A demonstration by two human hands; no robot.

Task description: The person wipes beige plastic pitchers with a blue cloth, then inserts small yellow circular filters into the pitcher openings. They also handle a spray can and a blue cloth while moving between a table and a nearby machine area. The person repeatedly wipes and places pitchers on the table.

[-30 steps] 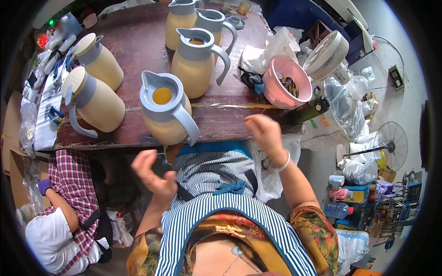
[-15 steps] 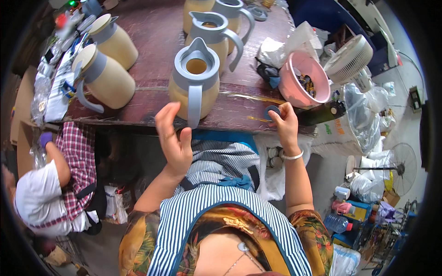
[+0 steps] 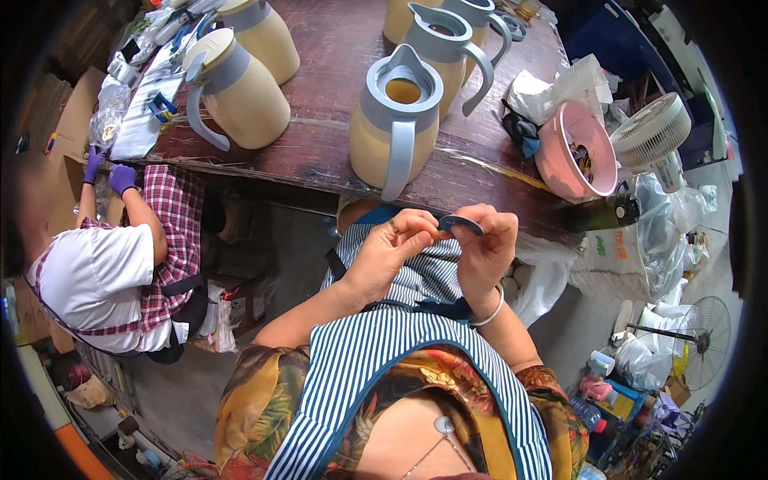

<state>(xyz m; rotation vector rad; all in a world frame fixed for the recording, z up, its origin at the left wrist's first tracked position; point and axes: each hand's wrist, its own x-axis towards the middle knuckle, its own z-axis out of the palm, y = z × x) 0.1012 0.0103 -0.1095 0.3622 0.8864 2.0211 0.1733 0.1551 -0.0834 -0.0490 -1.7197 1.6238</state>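
In front of my apron, just off the table's near edge, my right hand pinches a small dark grey-blue disc between thumb and fingers. My left hand has its thumb and index fingertips pressed together at the disc's left edge; whatever lies between them is too small to make out. Closest to my hands on the table stands a cream jug with a grey-blue collar, spout and handle, its top uncovered. A similar open-topped jug stands just behind it.
More jugs stand behind, and two lidded jugs are on the left. To the right are a pink basin holding small parts, a white fan and a dark bottle. A co-worker in purple gloves sits at the left.
Both hands have come together below the table edge, the right bringing the disc leftward. My left hand has left the front jug's side and closed its fingers. The view has shifted.
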